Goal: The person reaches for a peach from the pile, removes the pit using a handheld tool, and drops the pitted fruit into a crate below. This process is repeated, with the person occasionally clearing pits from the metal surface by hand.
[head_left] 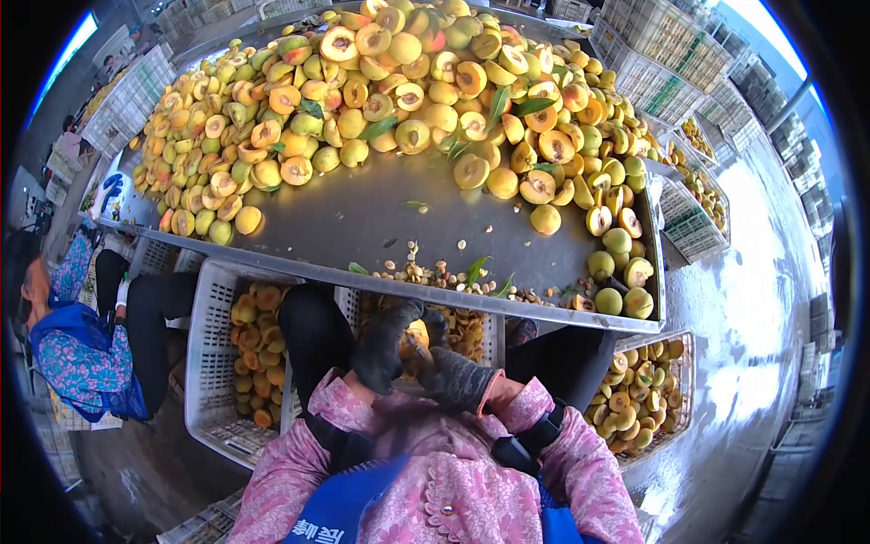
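Observation:
Both my hands wear dark gloves and meet in front of my chest, over a crate between my knees. My left hand [379, 349] is closed around a yellow peach piece [416, 334], which shows between the two hands. My right hand [458, 376] is closed right beside it, its fingers pointing at the peach. Whatever the right hand grips is too small and blurred to make out. Below the hands, the crate of cut peaches [467, 335] is partly hidden by them.
A metal table [362, 208] bears a large heap of halved peaches [381, 82], with leaves and loose pits [426, 275] near its raised front edge. Crates of peach halves stand left [204, 363] and right [691, 381] of my legs. A co-worker [86, 344] sits at left.

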Available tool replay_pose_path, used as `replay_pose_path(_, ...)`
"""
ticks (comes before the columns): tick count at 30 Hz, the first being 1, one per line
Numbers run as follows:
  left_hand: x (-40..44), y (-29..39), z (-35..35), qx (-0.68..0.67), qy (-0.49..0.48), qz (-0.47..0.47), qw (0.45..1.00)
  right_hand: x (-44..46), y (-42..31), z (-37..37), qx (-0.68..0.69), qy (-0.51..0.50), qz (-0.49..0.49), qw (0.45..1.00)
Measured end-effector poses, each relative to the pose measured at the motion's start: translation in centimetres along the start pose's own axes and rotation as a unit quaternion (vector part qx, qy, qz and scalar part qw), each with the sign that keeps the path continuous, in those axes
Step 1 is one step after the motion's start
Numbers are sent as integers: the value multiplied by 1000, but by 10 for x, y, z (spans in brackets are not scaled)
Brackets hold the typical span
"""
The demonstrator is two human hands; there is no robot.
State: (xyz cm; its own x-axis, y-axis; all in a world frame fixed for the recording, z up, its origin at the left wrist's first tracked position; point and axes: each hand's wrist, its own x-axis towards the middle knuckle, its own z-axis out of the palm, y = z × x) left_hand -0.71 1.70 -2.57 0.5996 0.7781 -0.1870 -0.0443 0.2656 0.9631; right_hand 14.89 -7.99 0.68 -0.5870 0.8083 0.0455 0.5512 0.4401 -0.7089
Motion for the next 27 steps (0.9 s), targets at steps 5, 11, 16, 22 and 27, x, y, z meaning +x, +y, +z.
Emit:
replay_pose_path(5, 0, -18, -2, -51, -9, -45, 998, 3, -11, -12, 50, -9, 15, 999)
replay_pose_path(11, -2, 6, 13, 35, 33, 22, 999, 0, -23, -24, 348, 12, 115, 930)
replay_pose_path(16, -8, 16, 23, -152, 110, 2, 982, 8, -34, -11, 661, 52, 251, 705)
replay_pose_path(22, -23, 89, 36, -59, 107, 132, 984, -8, -47, -38, 813, 23, 145, 563)
replay_pose_path(27, -53, 129, -28, 342, 252, 236, 874, -27, -7, 0, 192, 68, 149, 968)
